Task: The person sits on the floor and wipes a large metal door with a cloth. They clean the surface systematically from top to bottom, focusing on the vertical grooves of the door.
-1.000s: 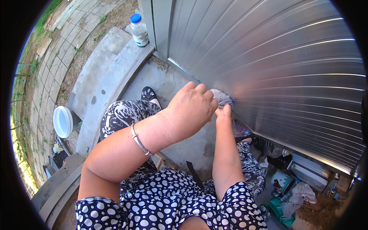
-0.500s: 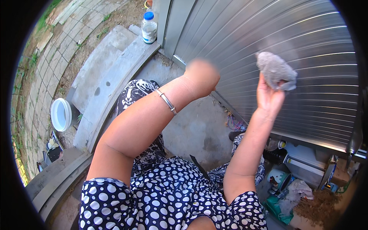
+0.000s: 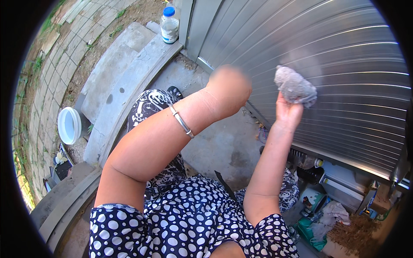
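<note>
I stood on a grey concrete floor (image 3: 223,146), stained and gritty. A clear plastic bottle with a blue cap (image 3: 169,25) stood upright on the raised concrete step (image 3: 124,86) at the foot of the door frame. A white round plastic bucket (image 3: 69,125) sat on the ground beside that step. By the shutter's lower edge, crumpled rags, small boxes and containers (image 3: 322,206) lay heaped on the floor.

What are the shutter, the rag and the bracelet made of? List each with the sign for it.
Shutter: looks like ribbed metal, grey and semi-glossy; bright streaks run along its slats.
Rag in the right hand: seems soft cloth, grey, matte and fuzzy, crumpled into a lump.
Bracelet on the left wrist: probably silver-coloured metal; it is thin, rigid-looking and shiny.
</note>
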A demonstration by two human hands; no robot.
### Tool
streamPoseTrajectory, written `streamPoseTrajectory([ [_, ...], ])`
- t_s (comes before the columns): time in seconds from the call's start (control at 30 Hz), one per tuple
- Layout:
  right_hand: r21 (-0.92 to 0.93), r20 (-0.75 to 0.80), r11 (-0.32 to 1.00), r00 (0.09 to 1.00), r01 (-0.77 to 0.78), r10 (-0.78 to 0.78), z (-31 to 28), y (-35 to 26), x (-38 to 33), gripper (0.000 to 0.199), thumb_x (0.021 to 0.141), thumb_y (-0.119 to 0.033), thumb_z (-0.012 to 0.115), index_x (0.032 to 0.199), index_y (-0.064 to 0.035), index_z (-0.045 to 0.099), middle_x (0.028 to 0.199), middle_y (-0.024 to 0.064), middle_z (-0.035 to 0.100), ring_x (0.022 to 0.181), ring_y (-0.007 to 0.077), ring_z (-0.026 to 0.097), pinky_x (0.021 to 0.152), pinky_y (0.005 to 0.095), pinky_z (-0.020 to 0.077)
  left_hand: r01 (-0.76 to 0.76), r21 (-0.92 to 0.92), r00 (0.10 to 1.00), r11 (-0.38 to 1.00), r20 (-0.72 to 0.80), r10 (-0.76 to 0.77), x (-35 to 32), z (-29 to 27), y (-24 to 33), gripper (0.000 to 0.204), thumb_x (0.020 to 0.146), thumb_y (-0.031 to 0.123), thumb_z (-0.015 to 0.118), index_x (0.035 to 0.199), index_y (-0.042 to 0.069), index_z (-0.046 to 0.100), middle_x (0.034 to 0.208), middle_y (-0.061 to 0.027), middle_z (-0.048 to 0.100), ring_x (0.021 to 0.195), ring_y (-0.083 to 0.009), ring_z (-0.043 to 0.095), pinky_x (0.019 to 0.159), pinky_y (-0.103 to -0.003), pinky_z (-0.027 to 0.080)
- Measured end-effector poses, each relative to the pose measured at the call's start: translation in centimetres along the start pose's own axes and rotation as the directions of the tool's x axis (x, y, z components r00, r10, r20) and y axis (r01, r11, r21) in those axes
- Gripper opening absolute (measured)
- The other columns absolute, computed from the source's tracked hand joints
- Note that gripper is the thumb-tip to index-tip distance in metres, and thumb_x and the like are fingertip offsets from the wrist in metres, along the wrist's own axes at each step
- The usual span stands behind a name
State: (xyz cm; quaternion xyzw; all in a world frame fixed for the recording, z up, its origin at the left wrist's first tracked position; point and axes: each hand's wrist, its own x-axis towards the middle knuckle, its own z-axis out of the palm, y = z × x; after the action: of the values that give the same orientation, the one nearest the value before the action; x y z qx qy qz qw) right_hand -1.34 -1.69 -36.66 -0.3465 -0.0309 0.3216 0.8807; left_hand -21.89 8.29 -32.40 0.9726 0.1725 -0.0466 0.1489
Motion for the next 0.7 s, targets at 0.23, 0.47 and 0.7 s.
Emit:
streamPoseTrajectory([
  [0.23, 0.025, -0.35, 0.964, 0.901, -0.264, 0.256, -9.1, 8.2, 3.2, 0.028, 0.096, -0.018, 0.042, 0.11, -0.0052, 0.062, 0.117, 0.0152, 0.062, 0.111, 0.0339, 0.058, 0.096, 0.0526, 0.0477, -0.074, 0.1, 0.997, 0.992, 0.017, 0.073, -1.3, -0.4, 0.4, 0.029, 0.084, 0.034, 0.064, 0.099, 0.009, 0.063, 0.095, -0.0023, 0.061, 0.099, -0.0183, 0.056, 0.082, -0.031, 0.042],
  [0.47, 0.029, -0.385, 0.889, 0.816, -0.457, 0.432, -16.2, 14.3, 5.8, 0.036, 0.095, -0.021, 0.038, 0.118, -0.0011, 0.059, 0.124, 0.0183, 0.059, 0.116, 0.0363, 0.055, 0.101, 0.0548, 0.0424, -0.08, 0.12, 0.992, 0.99, 0.104, 0.068, -1.7, 0.1, 0.5, 0.032, 0.084, 0.035, 0.063, 0.102, 0.009, 0.059, 0.092, -0.0014, 0.06, 0.097, -0.0171, 0.055, 0.079, -0.031, 0.041],
  [0.7, 0.16, -0.359, 0.797, 0.718, -0.583, 0.597, -24.5, 18.2, 8.5, 0.033, 0.094, -0.019, 0.041, 0.117, -0.0051, 0.06, 0.123, 0.0142, 0.061, 0.114, 0.0333, 0.057, 0.1, 0.052, 0.0438, -0.12, 0.109, 0.993, 0.987, 0.034, 0.117, -1.7, 0.3, 1.1, 0.035, 0.079, 0.035, 0.067, 0.099, 0.008, 0.058, 0.089, -0.0005, 0.058, 0.092, -0.0165, 0.054, 0.075, -0.03, 0.039],
])
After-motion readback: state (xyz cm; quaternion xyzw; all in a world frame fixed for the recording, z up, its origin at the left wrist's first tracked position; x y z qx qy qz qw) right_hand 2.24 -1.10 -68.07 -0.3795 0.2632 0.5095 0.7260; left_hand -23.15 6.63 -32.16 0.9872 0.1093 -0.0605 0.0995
